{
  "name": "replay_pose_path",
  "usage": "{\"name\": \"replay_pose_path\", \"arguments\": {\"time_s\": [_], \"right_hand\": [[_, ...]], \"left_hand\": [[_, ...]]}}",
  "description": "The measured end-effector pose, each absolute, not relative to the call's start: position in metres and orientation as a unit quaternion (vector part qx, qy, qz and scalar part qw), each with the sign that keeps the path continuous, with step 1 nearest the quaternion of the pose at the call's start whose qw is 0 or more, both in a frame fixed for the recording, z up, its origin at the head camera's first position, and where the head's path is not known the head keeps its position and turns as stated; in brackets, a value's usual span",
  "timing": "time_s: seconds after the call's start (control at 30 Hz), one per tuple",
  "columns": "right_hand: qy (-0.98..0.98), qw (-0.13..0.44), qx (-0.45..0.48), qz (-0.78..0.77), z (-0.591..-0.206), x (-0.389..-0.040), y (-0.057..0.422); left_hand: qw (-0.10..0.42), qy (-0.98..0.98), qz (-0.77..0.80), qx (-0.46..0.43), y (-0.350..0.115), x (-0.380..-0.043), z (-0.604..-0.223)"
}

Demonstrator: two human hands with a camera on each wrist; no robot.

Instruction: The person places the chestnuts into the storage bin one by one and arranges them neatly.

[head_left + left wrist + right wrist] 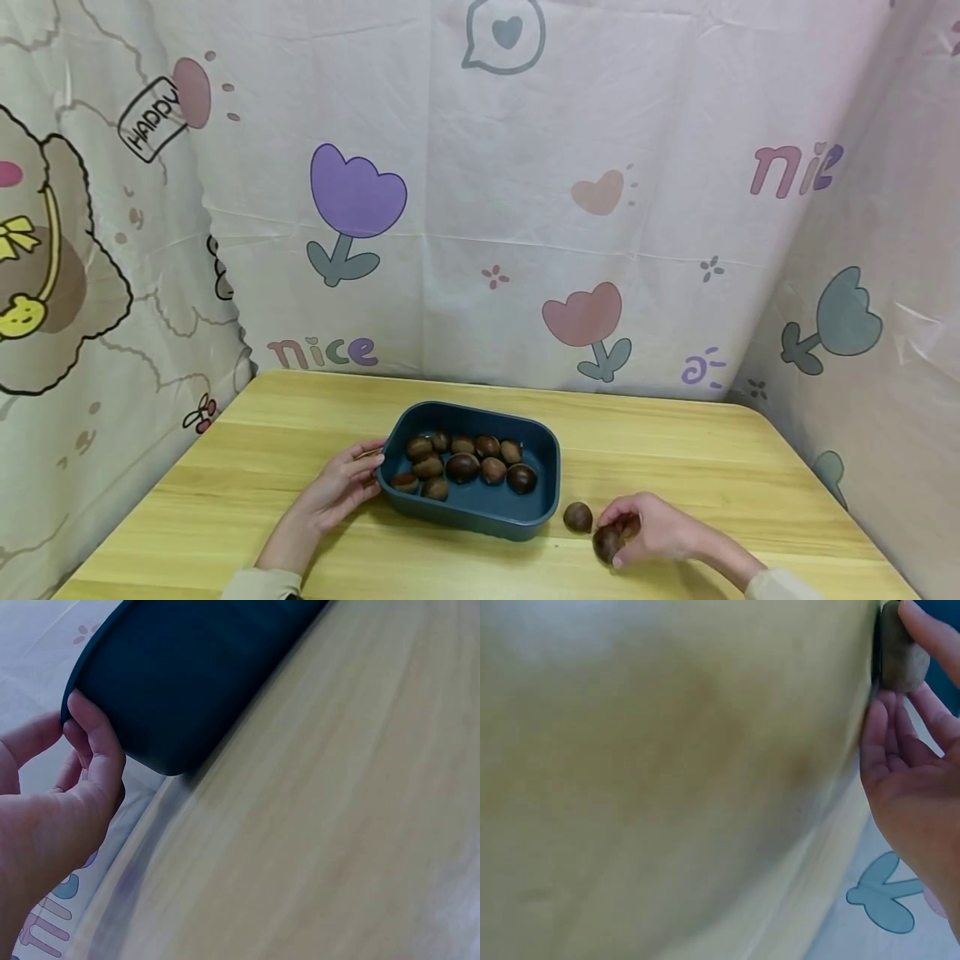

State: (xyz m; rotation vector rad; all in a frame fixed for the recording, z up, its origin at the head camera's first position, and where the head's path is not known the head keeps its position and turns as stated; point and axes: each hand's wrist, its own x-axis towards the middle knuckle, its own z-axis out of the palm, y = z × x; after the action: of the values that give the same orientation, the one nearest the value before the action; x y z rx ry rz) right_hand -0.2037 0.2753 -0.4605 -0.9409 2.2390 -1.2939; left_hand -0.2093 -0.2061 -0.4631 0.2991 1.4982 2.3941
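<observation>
A dark blue rectangular box (491,521) stands on the table, with several brown chestnuts (462,467) lying mostly toward its left and back. At its left end my left hand (341,490) holds the rim; the left wrist view shows my left fingers (97,739) bent against the box wall (187,667). To the right of the box, my right hand (654,529) pinches a chestnut (607,546) low over the table. Another brown chestnut (630,526) shows partly behind the right fingers. One loose chestnut (577,517) lies between the box and that hand. In the right wrist view the pinched chestnut (904,652) is partly covered by fingers.
The light wooden table (337,408) reaches back to a white printed cloth (480,208) hanging behind it. More of this cloth hangs along the left and right sides.
</observation>
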Motion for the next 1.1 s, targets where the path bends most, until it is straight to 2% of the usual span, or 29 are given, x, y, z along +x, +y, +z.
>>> {"name": "replay_pose_path", "arguments": {"time_s": [0.2,0.6,1.1], "right_hand": [[0.816,0.188,-0.316,-0.446,-0.446,-0.214,0.278],[0.860,0.096,-0.286,-0.411,-0.407,-0.257,0.265],[0.867,0.097,-0.266,-0.410,-0.397,-0.288,0.224]], "left_hand": [[0.150,0.522,0.832,0.107,-0.207,-0.210,-0.463],[0.146,0.526,0.832,0.102,-0.206,-0.211,-0.465],[0.151,0.519,0.835,0.108,-0.207,-0.211,-0.464]]}}
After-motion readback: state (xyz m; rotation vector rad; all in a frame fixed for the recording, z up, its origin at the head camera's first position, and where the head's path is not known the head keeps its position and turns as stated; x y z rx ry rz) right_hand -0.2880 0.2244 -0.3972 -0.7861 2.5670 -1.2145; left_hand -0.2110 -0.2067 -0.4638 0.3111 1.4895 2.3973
